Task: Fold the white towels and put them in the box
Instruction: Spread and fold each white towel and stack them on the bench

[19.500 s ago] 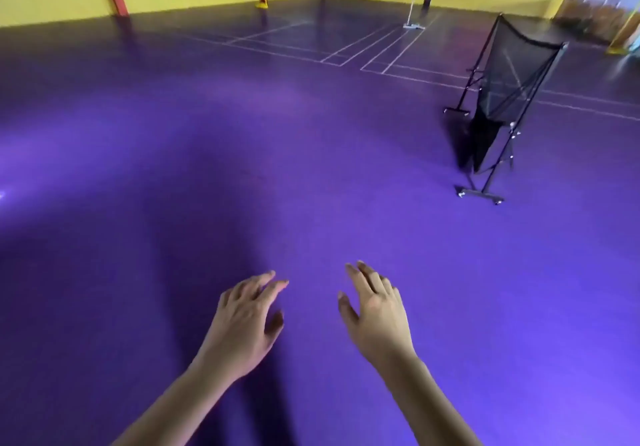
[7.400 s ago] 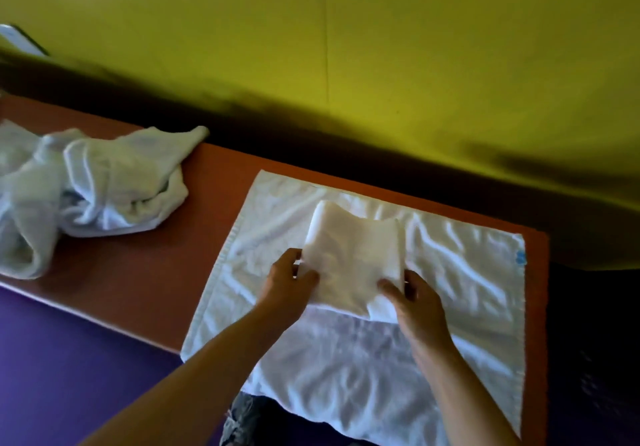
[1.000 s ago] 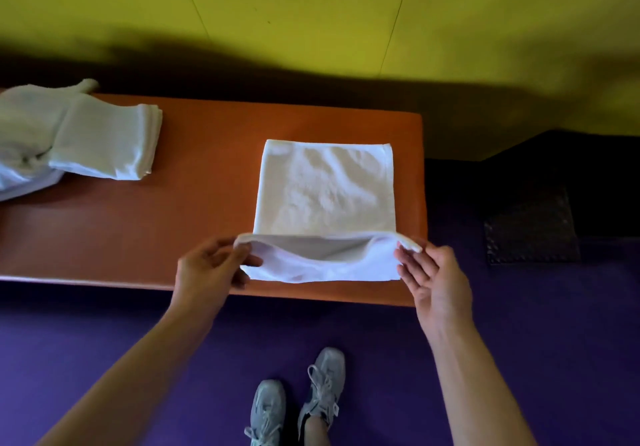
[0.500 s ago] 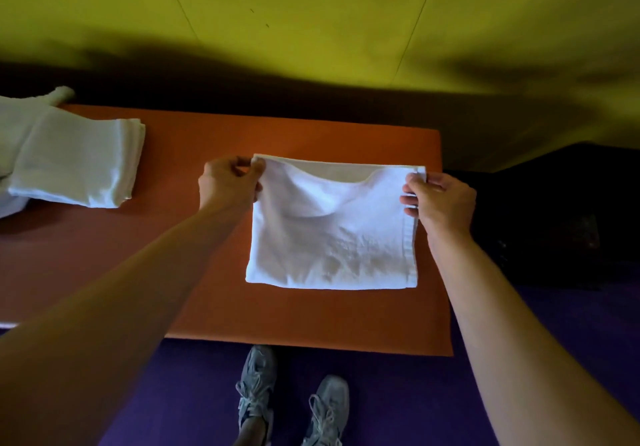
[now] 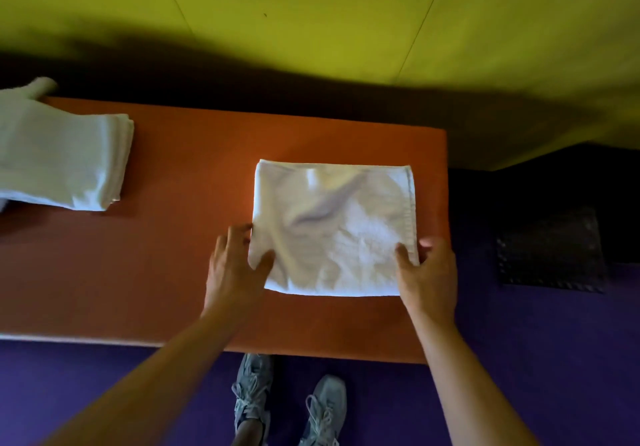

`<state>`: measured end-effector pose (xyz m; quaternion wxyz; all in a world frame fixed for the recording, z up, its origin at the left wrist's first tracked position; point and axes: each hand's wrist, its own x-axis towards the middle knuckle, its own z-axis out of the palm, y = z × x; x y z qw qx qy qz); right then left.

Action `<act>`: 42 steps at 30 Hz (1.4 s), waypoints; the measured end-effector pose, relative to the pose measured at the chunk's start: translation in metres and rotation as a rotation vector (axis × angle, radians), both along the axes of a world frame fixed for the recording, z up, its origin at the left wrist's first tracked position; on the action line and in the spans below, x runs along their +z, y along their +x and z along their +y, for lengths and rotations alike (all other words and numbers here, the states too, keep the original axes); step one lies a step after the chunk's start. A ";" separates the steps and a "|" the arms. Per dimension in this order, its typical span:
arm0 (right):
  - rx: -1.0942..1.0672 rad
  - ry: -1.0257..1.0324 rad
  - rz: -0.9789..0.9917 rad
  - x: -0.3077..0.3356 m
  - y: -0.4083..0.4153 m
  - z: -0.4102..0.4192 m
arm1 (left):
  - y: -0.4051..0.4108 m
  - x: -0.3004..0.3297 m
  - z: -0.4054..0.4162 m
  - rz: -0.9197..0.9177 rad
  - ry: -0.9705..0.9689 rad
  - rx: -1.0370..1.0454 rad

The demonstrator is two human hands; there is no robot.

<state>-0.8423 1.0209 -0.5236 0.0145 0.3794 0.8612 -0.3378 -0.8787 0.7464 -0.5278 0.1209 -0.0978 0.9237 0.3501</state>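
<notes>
Both of my hands have come back from the far edge of the folded white cloth towel [image 5: 332, 227] to its near corners, and the top layer that I was holding up half a second ago now lies flat on the rest.

Now the towel is a neat, almost square shape on the long orange table [image 5: 166, 237]. It sits close to the right end of the table. Some soft wrinkles run across its middle.

My left hand [image 5: 235, 269] holds the near left corner of the towel. The thumb lies on top of the cloth and the fingers [image 5: 232, 237] run along the left edge. I cannot tell if those fingers go under the cloth.

My right hand [image 5: 427, 272] holds the near right corner of the towel. The thumb presses on top and the fingers wrap round the right edge.

Well to the left of the towel, on the same table, lies a pile of other white towels [image 5: 62, 161]. One on top looks folded.

Behind the table is a yellow-green wall [image 5: 346, 12]. In front of the table is a purple floor [image 5: 554, 359], where my grey lace-up shoes [image 5: 325, 407] stand. To the right of the table, down on the floor, is a dark woven thing [image 5: 550, 251]. I cannot tell what it is.
</notes>
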 end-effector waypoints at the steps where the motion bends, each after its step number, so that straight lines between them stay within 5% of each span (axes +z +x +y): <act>1: -0.009 0.024 -0.062 -0.001 0.008 -0.002 | 0.011 0.000 0.000 0.001 0.004 -0.006; 7: -0.150 -0.138 -0.189 0.010 0.008 -0.005 | 0.030 -0.008 0.003 0.347 -0.484 -0.440; 13: -0.191 -0.503 -0.176 0.015 0.001 0.000 | 0.031 -0.015 -0.003 0.212 -0.474 -0.576; 19: -0.138 -0.335 -0.142 0.022 0.006 -0.014 | 0.029 -0.012 -0.007 0.144 -0.390 -0.554; 25: -0.469 -0.777 -0.190 0.028 0.007 -0.012 | 0.025 -0.011 -0.011 0.147 -0.335 -0.564; 32: 0.065 -0.477 0.234 0.070 -0.011 -0.092 | 0.020 -0.009 -0.023 0.145 -0.045 -0.485; 42: 0.493 -0.210 0.099 0.027 -0.027 -0.193 | 0.011 0.007 -0.047 -0.106 0.352 0.048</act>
